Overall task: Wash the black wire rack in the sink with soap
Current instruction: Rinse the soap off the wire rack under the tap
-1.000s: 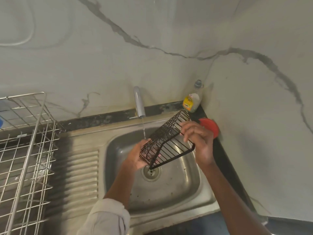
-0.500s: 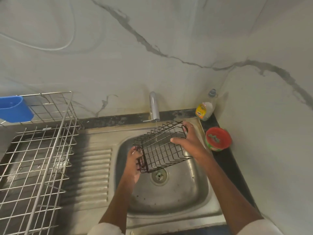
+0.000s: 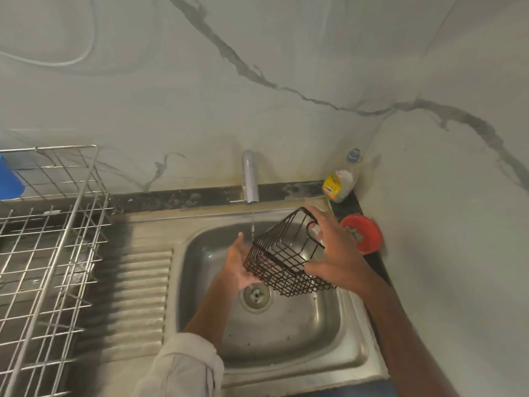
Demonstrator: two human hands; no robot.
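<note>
The black wire rack (image 3: pixel 287 257) is held tilted above the basin of the steel sink (image 3: pixel 289 333), over and just right of the drain (image 3: pixel 255 297), not resting on the sink floor. A thin stream of water (image 3: pixel 252 227) runs from the tap (image 3: pixel 250 177) and meets the rack's upper left corner. The left hand (image 3: pixel 239 263) cups the rack's lower left end, palm up, fingers bent under the wires; the thumb points up beside the stream. The right hand (image 3: pixel 333 247) lies over the rack's right side, fingers spread across the top edge and thumb hooked at the front edge, so the rack is clamped between the two hands. No suds or foam are visible on the wires or in the basin; whether soap has been applied cannot be told. The dish soap bottle (image 3: pixel 340 180) stands capped in the back corner of the table, well apart from the hands, and the red tub (image 3: pixel 365 233) just behind the right hand holds something green, possibly a scrubber, not in use. Judgement: the task is at wetting or rinsing. If wetting, soaping, scrubbing and final rinse remain; if rinsing, only draining is left. A silver dish drainer (image 3: pixel 51 239) stands left of the sink on the ribbed draining board (image 3: pixel 143 282), a likely place for the rack afterwards.
</note>
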